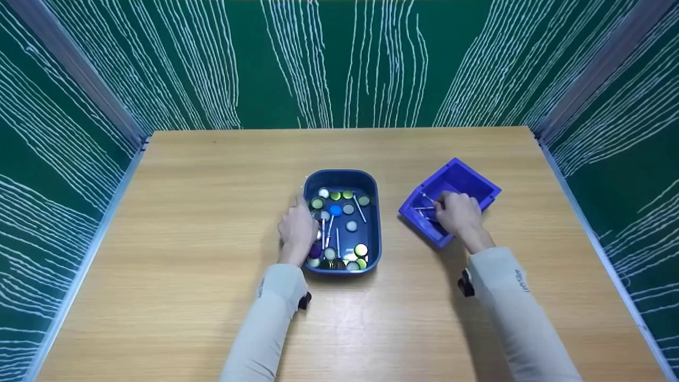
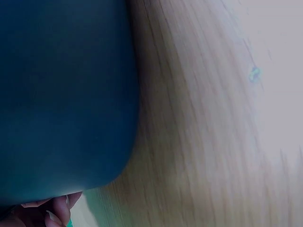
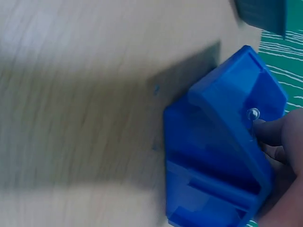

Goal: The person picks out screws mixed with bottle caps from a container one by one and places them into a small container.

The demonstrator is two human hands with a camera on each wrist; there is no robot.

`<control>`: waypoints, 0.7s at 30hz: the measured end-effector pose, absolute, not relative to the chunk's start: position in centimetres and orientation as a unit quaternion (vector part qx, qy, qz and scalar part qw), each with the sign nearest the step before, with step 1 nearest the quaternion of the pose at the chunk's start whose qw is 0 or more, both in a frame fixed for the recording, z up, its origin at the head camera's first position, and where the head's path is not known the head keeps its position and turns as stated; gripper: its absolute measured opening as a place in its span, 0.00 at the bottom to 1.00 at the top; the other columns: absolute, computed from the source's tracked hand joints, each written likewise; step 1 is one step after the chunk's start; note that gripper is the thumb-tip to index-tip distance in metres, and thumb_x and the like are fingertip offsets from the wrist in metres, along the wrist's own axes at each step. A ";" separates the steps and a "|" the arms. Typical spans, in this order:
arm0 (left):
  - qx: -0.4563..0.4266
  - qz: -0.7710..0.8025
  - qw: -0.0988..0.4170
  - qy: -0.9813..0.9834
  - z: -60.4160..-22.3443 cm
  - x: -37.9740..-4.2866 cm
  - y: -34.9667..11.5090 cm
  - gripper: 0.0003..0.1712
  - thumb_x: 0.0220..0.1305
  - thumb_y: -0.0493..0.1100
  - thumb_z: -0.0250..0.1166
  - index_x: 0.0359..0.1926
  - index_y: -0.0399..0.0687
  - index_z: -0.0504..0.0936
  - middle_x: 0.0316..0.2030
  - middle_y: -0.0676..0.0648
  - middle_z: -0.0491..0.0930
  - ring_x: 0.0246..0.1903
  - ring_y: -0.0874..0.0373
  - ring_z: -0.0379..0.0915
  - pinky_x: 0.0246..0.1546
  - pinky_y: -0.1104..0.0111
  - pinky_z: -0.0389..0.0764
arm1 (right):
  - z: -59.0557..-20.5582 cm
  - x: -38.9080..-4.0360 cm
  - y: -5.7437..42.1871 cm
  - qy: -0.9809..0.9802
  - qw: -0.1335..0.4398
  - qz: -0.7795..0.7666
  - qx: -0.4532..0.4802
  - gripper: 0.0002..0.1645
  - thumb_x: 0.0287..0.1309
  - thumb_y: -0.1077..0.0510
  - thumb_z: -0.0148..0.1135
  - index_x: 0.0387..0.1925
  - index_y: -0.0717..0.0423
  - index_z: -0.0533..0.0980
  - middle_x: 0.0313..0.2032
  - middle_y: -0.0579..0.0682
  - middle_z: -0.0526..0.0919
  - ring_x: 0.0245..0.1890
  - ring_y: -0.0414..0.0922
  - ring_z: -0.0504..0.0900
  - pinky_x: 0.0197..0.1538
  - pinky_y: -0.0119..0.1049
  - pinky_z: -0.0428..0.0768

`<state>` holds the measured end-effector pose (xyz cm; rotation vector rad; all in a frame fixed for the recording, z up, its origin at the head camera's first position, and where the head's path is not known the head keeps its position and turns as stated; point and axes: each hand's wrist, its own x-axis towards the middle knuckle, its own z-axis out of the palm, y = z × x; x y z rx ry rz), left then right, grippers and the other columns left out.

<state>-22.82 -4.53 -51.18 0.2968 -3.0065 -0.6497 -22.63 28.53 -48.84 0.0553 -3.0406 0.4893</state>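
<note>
A dark blue tub (image 1: 374,212) holds many round caps and several thin sticks, one with a blue round end (image 1: 336,210). My left hand (image 1: 298,229) grips its left wall; the fingers (image 2: 59,210) show curled under the tub's edge in the left wrist view. Inside the purple-blue bin (image 1: 480,187) to the right is my right hand (image 1: 459,215). Its thumb and fingers pinch a thin metal piece (image 1: 427,197), whose round shiny end (image 3: 253,113) shows in the right wrist view. A few more thin metal pieces (image 1: 423,208) lie in that bin.
Both containers stand on a wooden table (image 1: 212,185), with a gap between them. Green walls (image 1: 371,63) with white wavy lines rise around the table, and metal posts (image 1: 85,69) stand at the back corners.
</note>
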 end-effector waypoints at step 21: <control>0.092 -0.207 0.022 -0.974 -50.9 -22.7 -4.5 0.27 0.60 0.39 0.64 0.60 0.42 0.69 0.41 0.37 0.84 0.37 0.40 0.84 0.33 0.53 0.84 | -47.2 -22.5 28.7 -0.982 0.065 0.167 0.063 0.14 0.64 0.60 0.54 0.40 0.67 0.81 0.37 0.65 0.86 0.40 0.64 0.82 0.46 0.58 0.76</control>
